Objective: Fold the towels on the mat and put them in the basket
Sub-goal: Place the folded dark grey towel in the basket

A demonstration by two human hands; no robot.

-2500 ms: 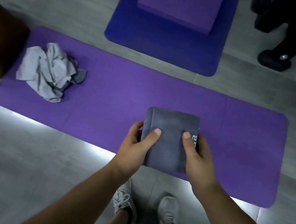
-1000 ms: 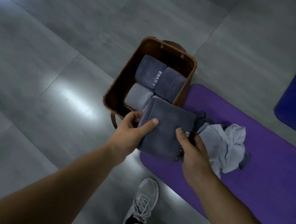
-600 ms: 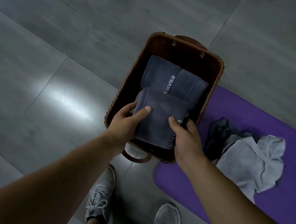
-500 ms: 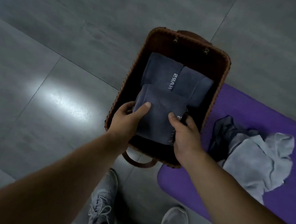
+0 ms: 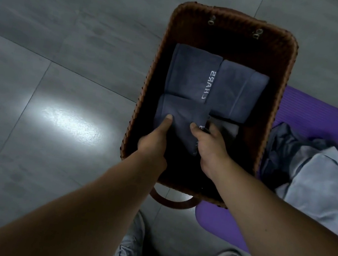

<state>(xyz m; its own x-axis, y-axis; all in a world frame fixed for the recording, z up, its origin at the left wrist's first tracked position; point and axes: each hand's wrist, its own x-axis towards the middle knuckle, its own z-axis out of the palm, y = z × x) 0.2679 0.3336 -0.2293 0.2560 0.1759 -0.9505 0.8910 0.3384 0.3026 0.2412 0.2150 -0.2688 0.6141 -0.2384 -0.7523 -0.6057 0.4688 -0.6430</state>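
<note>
A brown woven basket (image 5: 144, 93) stands on the floor at the end of the purple mat (image 5: 310, 111). Both my hands reach down inside it and hold a folded dark grey towel (image 5: 183, 114) at its near left. My left hand (image 5: 155, 141) grips the towel's left edge with the thumb on top. My right hand (image 5: 209, 145) grips its right edge. Two folded dark towels (image 5: 194, 72) (image 5: 237, 92) lie side by side at the basket's far end. A paler folded towel (image 5: 227, 127) shows under my right hand. Crumpled towels (image 5: 320, 179), light and dark grey, lie on the mat.
Grey floor tiles (image 5: 53, 56) surround the basket, with a bright light reflection at the left. The basket's near handle (image 5: 172, 200) sticks out toward my two grey shoes (image 5: 129, 253). The mat runs off to the right.
I carried the folded towel from the mat over to the basket and lowered it inside; both hands are now deep in the basket, still holding it.
</note>
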